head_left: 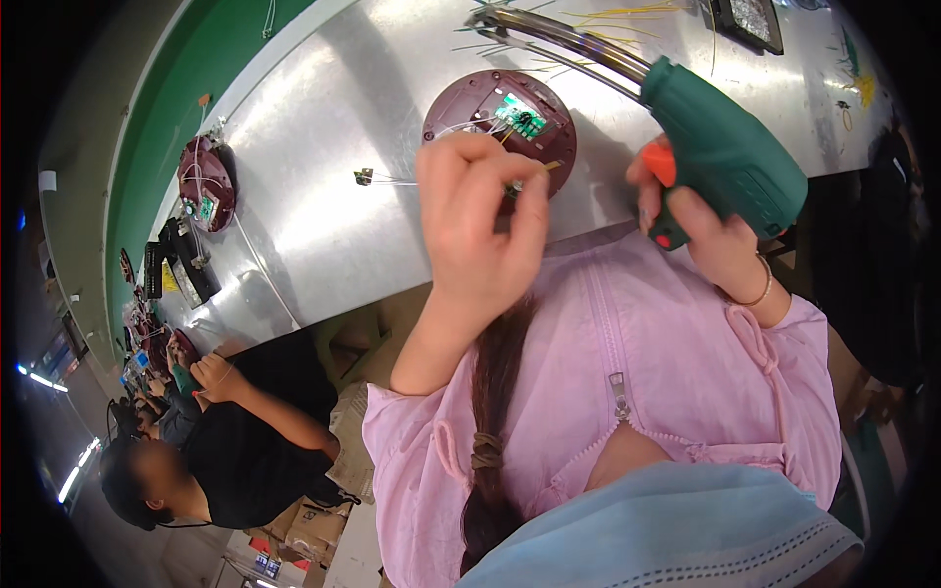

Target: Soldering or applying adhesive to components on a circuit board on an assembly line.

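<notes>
A round maroon housing (446, 103) lies on the metal bench in front of me, with a small green circuit board (521, 116) and thin wires in it. Over its near edge is my left hand (480, 211), thumb and fingertips closed in a pinch; the small thing between them cannot be made out. Thin white wires run out left of this hand to a small dark part (364, 176). My right hand (691, 201) grips a green soldering gun (730, 147) with an orange trigger. The gun's long metal tip points far left, beyond the housing.
Thin yellow and green wires (618, 14) lie scattered at the bench's far side. A dark tray (747, 22) stands at the far right. Another maroon housing (208, 181) lies left, with a white cable (263, 265). A person in black (265, 431) works along the bench at left.
</notes>
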{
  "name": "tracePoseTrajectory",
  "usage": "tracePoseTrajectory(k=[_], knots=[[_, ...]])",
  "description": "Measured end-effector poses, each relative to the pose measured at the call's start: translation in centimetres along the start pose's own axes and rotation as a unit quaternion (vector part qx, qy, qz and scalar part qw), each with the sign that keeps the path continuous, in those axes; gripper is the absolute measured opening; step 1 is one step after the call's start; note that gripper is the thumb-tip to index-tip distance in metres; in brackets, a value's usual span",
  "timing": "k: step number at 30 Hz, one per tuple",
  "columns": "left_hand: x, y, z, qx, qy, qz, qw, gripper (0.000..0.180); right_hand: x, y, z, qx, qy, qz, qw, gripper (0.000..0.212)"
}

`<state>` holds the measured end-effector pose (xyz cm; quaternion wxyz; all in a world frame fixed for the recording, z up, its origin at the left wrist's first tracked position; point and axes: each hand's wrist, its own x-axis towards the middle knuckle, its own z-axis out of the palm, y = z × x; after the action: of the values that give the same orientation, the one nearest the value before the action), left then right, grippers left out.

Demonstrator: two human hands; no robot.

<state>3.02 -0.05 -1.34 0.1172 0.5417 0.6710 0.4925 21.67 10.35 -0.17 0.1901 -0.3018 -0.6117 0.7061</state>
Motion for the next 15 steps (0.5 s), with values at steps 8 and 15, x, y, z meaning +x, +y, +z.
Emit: tracePoseTrajectory(k=[8, 15], knots=[[0.9, -1.9, 0.8, 0.116, 0.005, -0.028, 0.993, 0.01, -4.2, 1.7, -2.4, -0.086, 0.025, 0.038, 0.995, 0.023], [1.2, -1.8, 1.1, 0.143, -0.024, -0.036, 0.989, 0.009, -5.4, 2.9, -3.6, -0.24, 0.038, -0.025, 0.97, 0.037]])
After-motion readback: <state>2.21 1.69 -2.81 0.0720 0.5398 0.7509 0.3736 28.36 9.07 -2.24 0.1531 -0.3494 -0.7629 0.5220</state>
